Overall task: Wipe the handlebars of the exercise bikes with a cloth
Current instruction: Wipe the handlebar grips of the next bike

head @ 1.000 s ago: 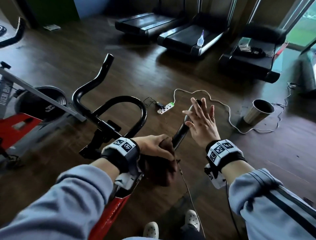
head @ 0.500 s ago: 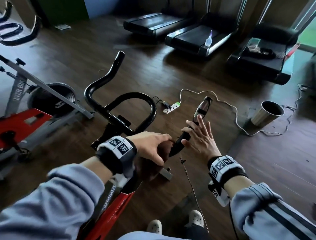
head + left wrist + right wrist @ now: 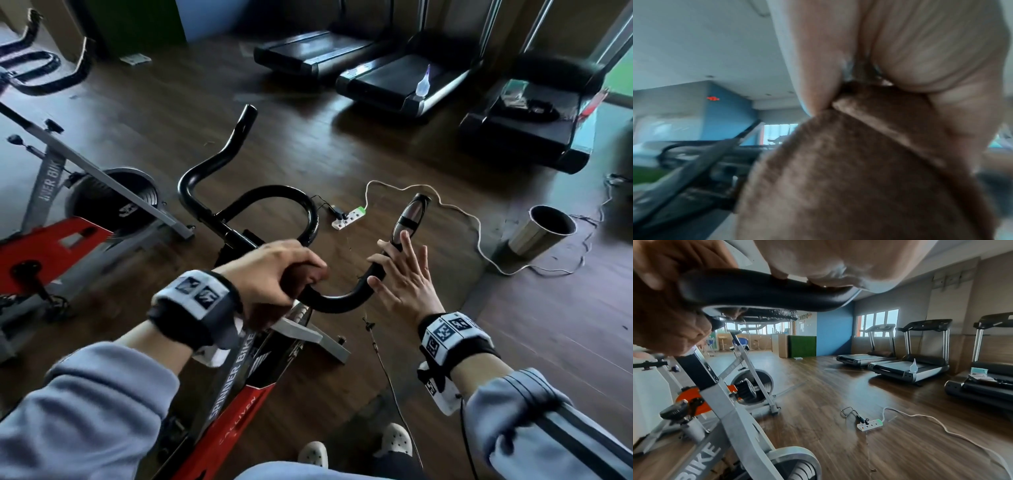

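Dark wood floor (image 3: 394, 164) underfoot. On it, a white power strip (image 3: 347, 218) with green end, dark plug seated, pale cord (image 3: 476, 236) snaking away rightward. Right of the strip, a metal bin (image 3: 543, 229), tilted. Beyond the strip, three treadmills (image 3: 400, 82) side by side; a clear spray bottle (image 3: 424, 81) upright on the middle one.

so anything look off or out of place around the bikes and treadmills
Yes, a few things. A power strip and its long white cord lie loose across the open floor, a trip hazard. A clear bottle stands on the middle treadmill's belt, and clutter sits on the right treadmill.
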